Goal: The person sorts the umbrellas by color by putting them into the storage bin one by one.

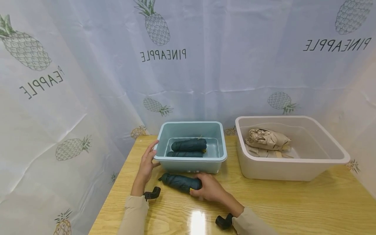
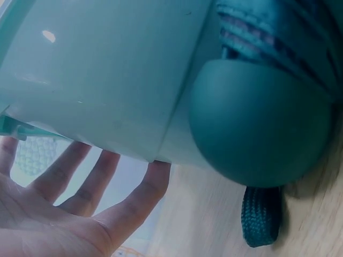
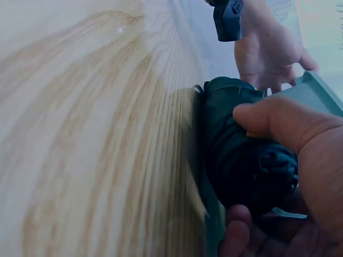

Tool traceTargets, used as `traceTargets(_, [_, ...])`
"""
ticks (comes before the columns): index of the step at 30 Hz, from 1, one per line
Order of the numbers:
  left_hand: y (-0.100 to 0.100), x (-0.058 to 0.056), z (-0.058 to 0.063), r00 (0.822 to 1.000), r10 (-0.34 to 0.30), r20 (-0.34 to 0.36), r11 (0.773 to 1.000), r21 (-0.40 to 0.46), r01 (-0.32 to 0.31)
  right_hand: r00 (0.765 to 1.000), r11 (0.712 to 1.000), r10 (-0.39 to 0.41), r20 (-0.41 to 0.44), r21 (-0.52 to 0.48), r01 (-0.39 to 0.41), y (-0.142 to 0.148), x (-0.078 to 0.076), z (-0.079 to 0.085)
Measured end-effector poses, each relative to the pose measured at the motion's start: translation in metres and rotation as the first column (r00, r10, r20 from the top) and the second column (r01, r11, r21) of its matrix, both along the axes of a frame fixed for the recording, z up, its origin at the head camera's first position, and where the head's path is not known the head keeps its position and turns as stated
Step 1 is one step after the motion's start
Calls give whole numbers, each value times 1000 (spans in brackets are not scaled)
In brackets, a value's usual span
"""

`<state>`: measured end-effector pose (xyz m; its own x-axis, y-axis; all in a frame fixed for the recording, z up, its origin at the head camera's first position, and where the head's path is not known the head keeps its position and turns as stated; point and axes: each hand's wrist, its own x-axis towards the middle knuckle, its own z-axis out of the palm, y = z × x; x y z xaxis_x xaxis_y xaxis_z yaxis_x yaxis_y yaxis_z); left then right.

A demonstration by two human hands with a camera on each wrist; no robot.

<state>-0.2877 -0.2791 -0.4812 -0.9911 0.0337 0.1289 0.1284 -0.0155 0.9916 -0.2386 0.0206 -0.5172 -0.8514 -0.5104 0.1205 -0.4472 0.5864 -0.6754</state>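
My right hand grips one end of a dark teal folded umbrella lying along the table, thumb on top by a small yellow tag. Its round handle end with a short strap loop points left. Directly behind it stands a light blue plastic bin. My left hand touches that bin's left side with spread, mostly straight fingers. Inside the bin are two similar umbrellas, one dark umbrella behind another umbrella partly hidden by the front rim.
To the right stands a larger whitish bin holding a crumpled tan bundle and more tan pieces. Both bins sit on a wooden table, close to a pineapple-print curtain behind. The curtain also hangs along the left side.
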Motion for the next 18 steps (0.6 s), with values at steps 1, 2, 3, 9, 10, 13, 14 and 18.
traceTargets(1, [0, 0, 0, 1000, 2, 1, 1000, 0, -2, 1000, 1000, -1, -4, 1, 1, 0, 0, 1])
traceTargets(2, [0, 1, 0, 1000, 3, 1, 1000, -2, -3, 1000, 1000, -3, -7, 5, 3, 1, 1, 2])
traceTargets(3, [0, 1, 0, 1000, 5, 2, 1000, -3, -5, 1000, 1000, -4, -13, 12, 5, 2, 2, 3])
traceTargets(9, [0, 1, 0, 1000, 10, 1, 1000, -4, -10, 999, 999, 29, 36, 14, -29, 5, 3, 13])
traceTargets(10, [0, 1, 0, 1000, 11, -1, 1000, -4, -11, 998, 999, 36, 57, 5, -36, 6, 3, 15])
traceTargets(13, [1, 1, 0, 1000, 13, -1, 1000, -3, -13, 992, 999, 50, 114, -24, -48, 8, 4, 19])
traceTargets(14, [1, 2, 0, 1000, 13, 0, 1000, -5, -13, 992, 998, 53, 118, -31, -49, 8, 4, 20])
traceTargets(18, [1, 3, 1, 1000, 14, 7, 1000, -10, -14, 992, 995, 74, 104, -71, -67, 9, 4, 23])
